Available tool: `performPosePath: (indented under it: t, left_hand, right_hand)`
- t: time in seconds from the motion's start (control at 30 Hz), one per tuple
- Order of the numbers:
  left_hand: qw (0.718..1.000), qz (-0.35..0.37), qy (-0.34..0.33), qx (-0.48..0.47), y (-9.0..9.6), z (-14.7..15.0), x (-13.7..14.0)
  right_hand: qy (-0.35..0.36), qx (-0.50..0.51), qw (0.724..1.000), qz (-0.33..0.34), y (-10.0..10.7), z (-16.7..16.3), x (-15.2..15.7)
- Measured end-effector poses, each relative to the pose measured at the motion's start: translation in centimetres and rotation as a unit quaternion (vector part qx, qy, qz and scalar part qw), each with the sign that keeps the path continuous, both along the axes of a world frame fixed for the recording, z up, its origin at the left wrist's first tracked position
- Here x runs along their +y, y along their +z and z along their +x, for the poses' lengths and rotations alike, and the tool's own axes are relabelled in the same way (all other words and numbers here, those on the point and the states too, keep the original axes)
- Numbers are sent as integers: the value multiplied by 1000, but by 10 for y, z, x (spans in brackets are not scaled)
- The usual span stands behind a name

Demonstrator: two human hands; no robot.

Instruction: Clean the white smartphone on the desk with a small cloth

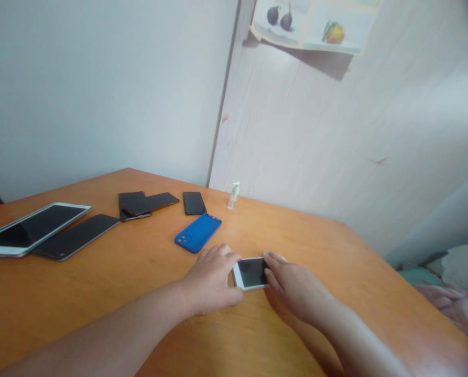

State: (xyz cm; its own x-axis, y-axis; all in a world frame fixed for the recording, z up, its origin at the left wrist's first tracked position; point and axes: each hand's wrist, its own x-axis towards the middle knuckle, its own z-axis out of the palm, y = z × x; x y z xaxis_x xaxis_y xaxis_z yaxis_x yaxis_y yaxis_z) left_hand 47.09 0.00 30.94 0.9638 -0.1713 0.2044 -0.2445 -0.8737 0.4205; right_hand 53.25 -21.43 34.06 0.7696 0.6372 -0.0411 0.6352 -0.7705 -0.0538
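1. The left hand grasps the left end of a white phone, thumb spread from fingers.
2. The right hand slants palm-down, fingers across the phone's right end; whether it grips, one cannot tell.
3. Screen up, the phone lies between both hands at a wooden table.

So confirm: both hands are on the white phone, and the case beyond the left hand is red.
Not red: the head view shows a blue case beyond the left hand. That hand and the right hand are on the white phone.

Dark phones on wooden table
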Motion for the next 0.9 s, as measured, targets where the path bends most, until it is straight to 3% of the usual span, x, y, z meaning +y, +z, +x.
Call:
performPosePath:
  t: [0.63, 0.9]
  left_hand:
    - [1000, -3, 5, 1, -2, 1, 0]
    - [1000, -9, 4, -11, -3, 1, 0]
  right_hand:
    - [7, 49, 999, 5, 17, -3, -14]
    - [0, -2, 1000, -22, 6, -7, -1]
